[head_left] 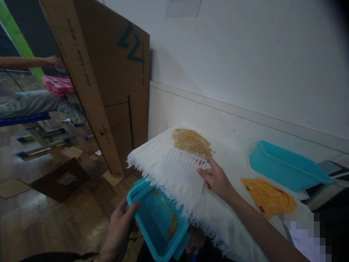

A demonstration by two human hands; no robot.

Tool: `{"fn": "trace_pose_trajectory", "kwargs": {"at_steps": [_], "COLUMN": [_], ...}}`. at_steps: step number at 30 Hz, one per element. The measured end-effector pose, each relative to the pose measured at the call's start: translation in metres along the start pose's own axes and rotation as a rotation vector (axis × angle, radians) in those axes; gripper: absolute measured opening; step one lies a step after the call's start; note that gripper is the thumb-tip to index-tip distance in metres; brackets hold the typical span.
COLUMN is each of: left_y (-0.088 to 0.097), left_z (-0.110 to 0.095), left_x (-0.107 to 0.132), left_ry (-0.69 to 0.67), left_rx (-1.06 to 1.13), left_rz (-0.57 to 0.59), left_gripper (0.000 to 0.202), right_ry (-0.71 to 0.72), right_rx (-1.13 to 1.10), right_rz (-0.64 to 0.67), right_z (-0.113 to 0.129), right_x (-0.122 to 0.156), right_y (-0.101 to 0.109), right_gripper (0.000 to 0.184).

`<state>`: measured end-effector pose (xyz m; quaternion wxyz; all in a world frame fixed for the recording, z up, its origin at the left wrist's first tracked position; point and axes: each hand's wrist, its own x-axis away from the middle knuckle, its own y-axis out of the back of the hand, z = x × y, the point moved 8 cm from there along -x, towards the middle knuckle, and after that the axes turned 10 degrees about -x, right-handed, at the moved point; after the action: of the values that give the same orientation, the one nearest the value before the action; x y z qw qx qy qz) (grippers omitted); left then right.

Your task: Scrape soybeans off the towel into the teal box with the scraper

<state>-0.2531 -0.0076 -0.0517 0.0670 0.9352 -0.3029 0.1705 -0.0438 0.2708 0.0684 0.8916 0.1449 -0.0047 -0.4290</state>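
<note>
White wall [245, 65] behind, a tall cardboard box [109, 80] at left and a wood-look floor [81, 225] below; past the box we note another person's hand [55, 61]. A white fringed cloth [152, 160] covers the work surface, and on its far part lies a loose, single heap of pale yellow beans [192, 142]. Our right hand [216, 180] pinches a white slotted plate [187, 163] at its right end, thumb on the near side; we cannot make out its lower border with confidence, since white merges into white there. Key relation: the heap sits just beyond the slotted edge, ahead and to the left of the right fingers, its long axis slanting from far left to near right, roughly parallel to the row of slots. Of our two hands the right is nearer the heap. Our left hand [120, 223] grips a blue tub [144, 230] by its left rim, thumb over the top, below the fringe and on the body side of the cloth; some beans [172, 225] line its far side and right-hand corner. Well to the right we record a larger blue basin [286, 167] and, nearer us, an orange cloth [268, 196].
</note>
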Motion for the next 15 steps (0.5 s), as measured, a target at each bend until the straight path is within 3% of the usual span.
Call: {"fn": "trace_pose_trajectory", "kwargs": {"at_steps": [5,10,15], "left_y": [0.000,0.002,0.000], "left_z": [0.007,0.011,0.016], "left_x": [-0.001,-0.002,-0.003], "left_ry": [0.016,0.024,0.043], "left_rx": [0.010,0.017,-0.046], "left_rz": [0.012,0.009,0.018], "left_gripper": [0.063,0.070,0.070], "right_ry": [0.003,-0.016,-0.034], "right_rx": [-0.036,-0.026,-0.031], "right_rz": [0.106,0.114,0.093], "right_z": [-0.003,-0.005,-0.005], "right_x": [-0.047,-0.089,-0.112], "right_y": [-0.018,-0.033,-0.045], "right_gripper": [0.037,0.028,0.027]}}
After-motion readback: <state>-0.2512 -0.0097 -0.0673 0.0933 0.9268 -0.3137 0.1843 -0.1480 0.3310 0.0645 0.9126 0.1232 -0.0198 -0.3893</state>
